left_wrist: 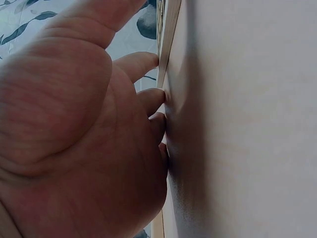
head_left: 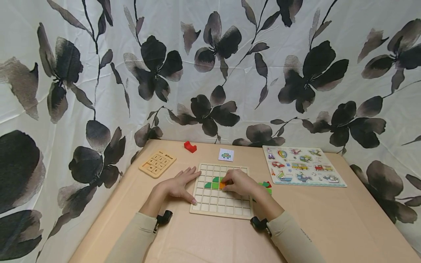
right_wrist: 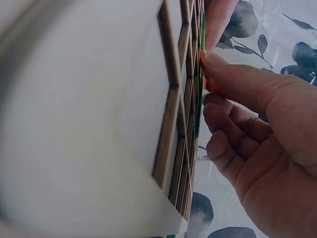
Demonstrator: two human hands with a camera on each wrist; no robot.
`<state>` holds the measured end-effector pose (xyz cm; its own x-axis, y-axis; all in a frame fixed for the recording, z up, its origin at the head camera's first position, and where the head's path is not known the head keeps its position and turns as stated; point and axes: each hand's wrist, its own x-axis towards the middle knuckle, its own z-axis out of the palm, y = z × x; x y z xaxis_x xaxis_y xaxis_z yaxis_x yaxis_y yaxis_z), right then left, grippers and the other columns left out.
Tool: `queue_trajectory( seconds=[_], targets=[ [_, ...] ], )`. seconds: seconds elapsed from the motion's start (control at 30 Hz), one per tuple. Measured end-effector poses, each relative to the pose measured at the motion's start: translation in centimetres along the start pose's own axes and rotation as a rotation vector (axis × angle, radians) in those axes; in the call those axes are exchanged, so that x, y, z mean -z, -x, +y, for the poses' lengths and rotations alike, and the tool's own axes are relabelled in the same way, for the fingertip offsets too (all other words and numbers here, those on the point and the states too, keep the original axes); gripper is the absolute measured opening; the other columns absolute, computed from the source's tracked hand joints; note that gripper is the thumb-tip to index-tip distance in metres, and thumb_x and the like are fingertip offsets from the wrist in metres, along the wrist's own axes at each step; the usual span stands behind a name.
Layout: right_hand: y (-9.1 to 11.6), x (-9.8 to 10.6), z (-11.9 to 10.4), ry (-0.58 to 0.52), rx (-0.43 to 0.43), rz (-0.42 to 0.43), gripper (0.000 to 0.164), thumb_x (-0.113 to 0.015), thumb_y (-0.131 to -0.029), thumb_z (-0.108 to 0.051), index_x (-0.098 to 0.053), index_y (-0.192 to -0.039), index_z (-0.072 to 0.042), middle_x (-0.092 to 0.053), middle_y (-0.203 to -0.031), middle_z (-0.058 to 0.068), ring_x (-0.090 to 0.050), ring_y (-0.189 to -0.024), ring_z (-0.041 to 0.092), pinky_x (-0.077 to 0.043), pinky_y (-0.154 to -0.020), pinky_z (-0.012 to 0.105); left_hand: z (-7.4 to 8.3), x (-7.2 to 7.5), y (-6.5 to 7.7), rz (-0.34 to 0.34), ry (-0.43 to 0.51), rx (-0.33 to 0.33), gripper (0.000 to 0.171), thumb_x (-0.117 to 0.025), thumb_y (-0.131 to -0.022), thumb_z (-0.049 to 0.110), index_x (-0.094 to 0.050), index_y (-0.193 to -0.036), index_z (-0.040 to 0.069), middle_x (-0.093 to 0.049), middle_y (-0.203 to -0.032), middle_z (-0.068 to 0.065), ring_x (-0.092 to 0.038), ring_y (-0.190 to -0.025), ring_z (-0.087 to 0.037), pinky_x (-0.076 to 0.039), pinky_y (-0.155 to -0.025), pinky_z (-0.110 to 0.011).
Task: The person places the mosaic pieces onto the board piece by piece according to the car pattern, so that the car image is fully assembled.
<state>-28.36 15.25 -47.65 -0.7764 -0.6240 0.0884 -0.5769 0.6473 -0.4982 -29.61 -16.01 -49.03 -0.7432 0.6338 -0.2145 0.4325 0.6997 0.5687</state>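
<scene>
A wooden grid board (head_left: 210, 210) lies flat on the table in the head view, with several green pieces (head_left: 215, 185) set in its cells. My right hand (head_left: 241, 182) is over the board and pinches an orange piece (head_left: 222, 185) between thumb and fingers beside the green ones. The right wrist view shows that orange piece (right_wrist: 210, 82) tilted at the grid, the other fingers loosely bent. My left hand (head_left: 179, 185) rests along the board's left edge with its fingers spread and thumb near the lower left corner. In the left wrist view, fingertips (left_wrist: 151, 60) touch the board's side.
Right of the board, green and red pieces (head_left: 267, 185) are partly behind my right forearm. A small pattern card (head_left: 226, 155), a red piece (head_left: 190, 147), a wooden number puzzle (head_left: 158, 163) and a picture board (head_left: 304, 166) lie farther back. A floral curtain (head_left: 210, 73) hangs behind the table.
</scene>
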Motion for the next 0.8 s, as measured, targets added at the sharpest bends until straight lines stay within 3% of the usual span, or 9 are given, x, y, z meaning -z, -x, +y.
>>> queue_trajectory(
  seconds=[0.8],
  targets=[
    [0.15, -0.08, -0.13, 0.007, -0.039, -0.018, 0.025, -0.082, -0.091, -0.02, -0.082, -0.113, -0.01, -0.07, -0.101, -0.001, -0.062, -0.089, 0.009, -0.054, -0.079, 0.027, 0.03, 0.0, 0.06, 0.007, 0.005, -0.011, 0.123, -0.091, -0.071, 0.055, -0.025, -0.167, 0.016, -0.005, -0.176, -0.016, 0.003, -0.163, -0.037, -0.002, -0.131, -0.06]
  ],
)
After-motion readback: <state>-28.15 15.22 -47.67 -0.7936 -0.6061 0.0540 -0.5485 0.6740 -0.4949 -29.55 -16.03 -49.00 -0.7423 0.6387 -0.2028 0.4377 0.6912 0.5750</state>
